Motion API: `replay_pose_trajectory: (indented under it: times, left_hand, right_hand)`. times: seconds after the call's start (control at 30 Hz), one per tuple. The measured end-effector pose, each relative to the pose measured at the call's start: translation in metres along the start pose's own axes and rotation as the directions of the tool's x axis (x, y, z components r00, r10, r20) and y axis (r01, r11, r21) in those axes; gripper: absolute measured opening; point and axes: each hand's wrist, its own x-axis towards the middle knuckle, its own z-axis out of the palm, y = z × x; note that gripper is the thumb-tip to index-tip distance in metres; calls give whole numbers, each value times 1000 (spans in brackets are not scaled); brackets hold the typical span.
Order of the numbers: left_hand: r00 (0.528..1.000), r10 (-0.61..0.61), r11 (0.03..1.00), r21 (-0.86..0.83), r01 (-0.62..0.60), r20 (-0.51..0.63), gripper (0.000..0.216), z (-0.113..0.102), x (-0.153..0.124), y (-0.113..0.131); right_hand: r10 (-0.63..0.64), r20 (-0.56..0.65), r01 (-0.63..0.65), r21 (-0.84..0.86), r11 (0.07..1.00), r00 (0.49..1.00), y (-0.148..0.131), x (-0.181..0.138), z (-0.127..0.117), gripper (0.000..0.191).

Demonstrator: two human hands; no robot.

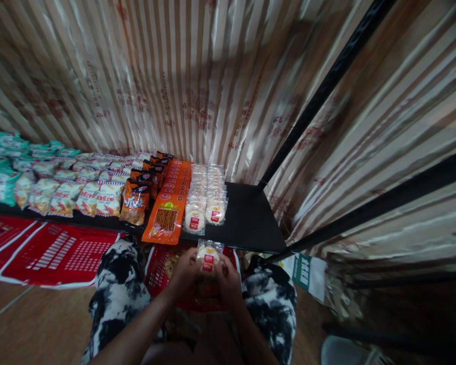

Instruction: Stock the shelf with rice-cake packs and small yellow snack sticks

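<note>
Both hands hold one small clear snack packet with a pale round cake and a red label, just in front of the black shelf. My left hand grips its left edge, my right hand its right edge, fingers closed on it. Directly below the hands sits a red plastic basket between my knees. On the shelf ahead lie two rows of matching cake packets, with orange packets to their left.
More snack bags in rows fill the shelf leftwards. Bare black shelf surface lies right of the cake packets. Red baskets lie on the wooden floor at left. A striped curtain hangs behind; black shelf posts cross at right.
</note>
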Motion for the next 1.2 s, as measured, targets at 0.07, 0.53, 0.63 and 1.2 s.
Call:
replay_pose_trajectory:
  times: [0.07, 0.53, 0.63, 1.2]
  left_hand:
    - [1000, 8, 999, 48, -8, 11, 30, 1, 1, 6]
    - [946, 253, 880, 454, -139, -201, 36, 20, 19, 36]
    - [937, 283, 895, 408, -180, -207, 39, 25, 22, 37]
    - [922, 383, 770, 570, -287, -53, 54, 37, 29, 30]
  right_hand:
    - [4, -6, -5, -42, 999, 1000, -4, 4, -5, 41]
    - [-18, -89, 13, -61, 998, 996, -32, 37, -21, 37]
    - [-26, -114, 24, -14, 1000, 993, -30, 47, -24, 37]
    - [-32, -148, 37, 35, 999, 988, -31, 82, -21, 41]
